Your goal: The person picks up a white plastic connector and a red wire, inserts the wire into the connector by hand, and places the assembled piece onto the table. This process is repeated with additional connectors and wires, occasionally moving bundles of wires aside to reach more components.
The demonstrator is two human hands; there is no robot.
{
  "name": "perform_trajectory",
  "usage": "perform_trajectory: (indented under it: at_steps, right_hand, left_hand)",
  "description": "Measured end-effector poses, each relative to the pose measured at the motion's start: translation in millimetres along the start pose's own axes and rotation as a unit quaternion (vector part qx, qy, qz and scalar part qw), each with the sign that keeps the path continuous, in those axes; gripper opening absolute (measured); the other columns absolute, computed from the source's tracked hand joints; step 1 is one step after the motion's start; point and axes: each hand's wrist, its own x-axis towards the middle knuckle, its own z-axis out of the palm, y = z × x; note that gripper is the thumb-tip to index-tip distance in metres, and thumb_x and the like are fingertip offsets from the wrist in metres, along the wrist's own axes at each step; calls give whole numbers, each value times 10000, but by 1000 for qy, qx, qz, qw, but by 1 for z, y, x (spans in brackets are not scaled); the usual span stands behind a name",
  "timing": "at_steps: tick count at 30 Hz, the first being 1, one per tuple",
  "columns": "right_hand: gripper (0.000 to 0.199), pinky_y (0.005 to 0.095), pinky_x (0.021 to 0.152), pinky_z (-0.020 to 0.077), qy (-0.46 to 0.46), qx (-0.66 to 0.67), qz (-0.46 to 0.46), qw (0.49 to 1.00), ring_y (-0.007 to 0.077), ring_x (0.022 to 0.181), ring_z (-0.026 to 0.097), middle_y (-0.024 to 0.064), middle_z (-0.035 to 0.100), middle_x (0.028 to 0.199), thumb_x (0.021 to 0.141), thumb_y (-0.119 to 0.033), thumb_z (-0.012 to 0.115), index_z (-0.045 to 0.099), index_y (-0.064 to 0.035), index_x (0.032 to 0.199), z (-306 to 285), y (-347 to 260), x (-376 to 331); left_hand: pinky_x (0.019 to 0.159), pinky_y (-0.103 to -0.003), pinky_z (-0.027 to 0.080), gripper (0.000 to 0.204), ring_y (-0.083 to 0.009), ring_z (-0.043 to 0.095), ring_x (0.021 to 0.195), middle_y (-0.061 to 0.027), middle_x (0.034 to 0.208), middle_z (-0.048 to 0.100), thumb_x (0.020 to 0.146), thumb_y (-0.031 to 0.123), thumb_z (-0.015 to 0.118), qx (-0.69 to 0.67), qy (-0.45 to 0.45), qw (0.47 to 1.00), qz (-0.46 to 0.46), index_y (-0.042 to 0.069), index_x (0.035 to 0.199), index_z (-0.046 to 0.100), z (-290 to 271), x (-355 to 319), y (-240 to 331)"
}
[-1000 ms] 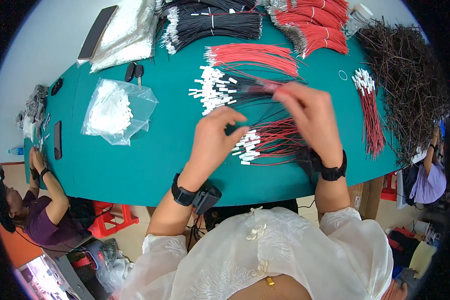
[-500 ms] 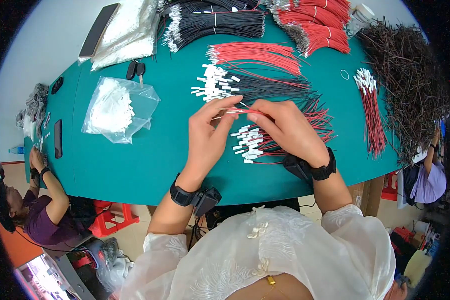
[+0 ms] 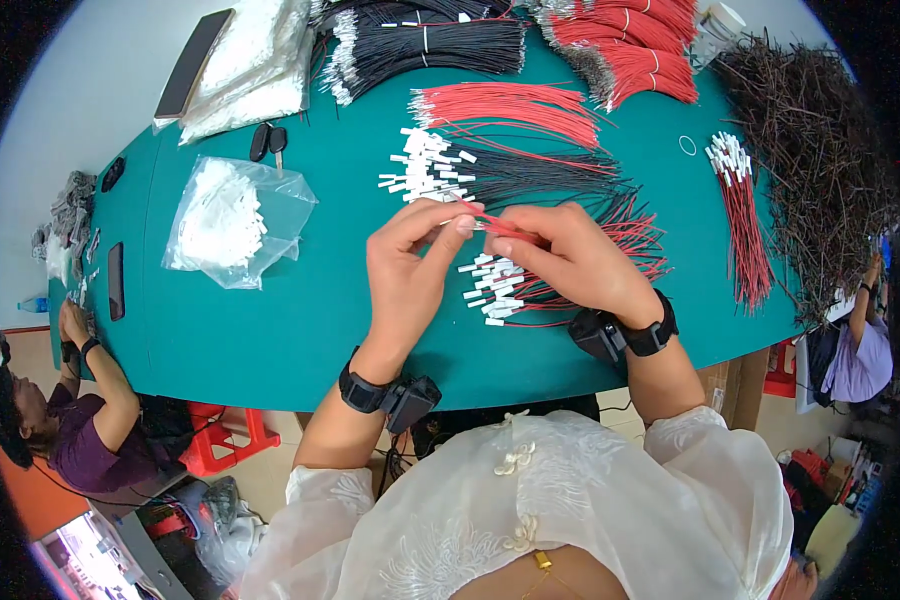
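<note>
Several thin red wires (image 3: 513,231) stretch between my hands over the middle of the table. My right hand (image 3: 568,258) grips them, thumb over fingers. At their pale tips, my left hand (image 3: 408,262) pinches with thumb and forefinger; which wire end it holds is too small to tell. Beneath and beside my right hand lie red and black wires with white connectors (image 3: 495,285). Just beyond my hands is a pile of black wires (image 3: 540,172) with white connectors (image 3: 428,160). A row of loose red wires (image 3: 510,103) lies farther off.
An open clear bag of white connectors (image 3: 225,215) lies left, near keys (image 3: 278,140). Tied black bundles (image 3: 430,48) and red bundles (image 3: 640,75) line the back. Finished-looking red wires (image 3: 740,220) and a dark tangled heap (image 3: 810,170) are right. A person (image 3: 90,420) sits far left.
The wires between my hands have shifted: their tips now gather closer to my left fingertips instead of jutting past them. My left hand has moved slightly left.
</note>
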Motion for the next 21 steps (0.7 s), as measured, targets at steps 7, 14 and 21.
perform_trajectory:
  at_steps: [7, 14, 21]
  right_hand:
    - [173, 283, 533, 348, -20, 77, 30, 996, 79, 603, 425, 29, 509, 657, 981, -137, 576, 662, 12, 975, -2, 0, -2]
    - [211, 262, 537, 332, -12, 81, -11, 997, 65, 605, 393, -5, 472, 651, 1006, -157, 542, 649, 12, 938, 2, 2, -1]
    - [255, 258, 533, 312, -18, 125, 62, 990, 62, 595, 357, -20, 416, 627, 1026, -172, 507, 649, 13, 924, -7, 4, -3]
  left_hand:
    - [685, -213, 499, 108, -87, 636, 794, -40, 892, 679, 866, 37, 738, -117, -6, 988, -97, -5, 964, 719, 8, 0, 14]
    - [681, -207, 481, 123, -67, 613, 785, -21, 890, 677, 846, 27, 755, -112, -60, 989, -75, 16, 962, 716, 5, 0, 6]
    - [646, -194, 435, 96, -60, 587, 770, -20, 899, 674, 860, 38, 748, -113, 21, 989, -95, 14, 944, 708, -1, 2, 9]
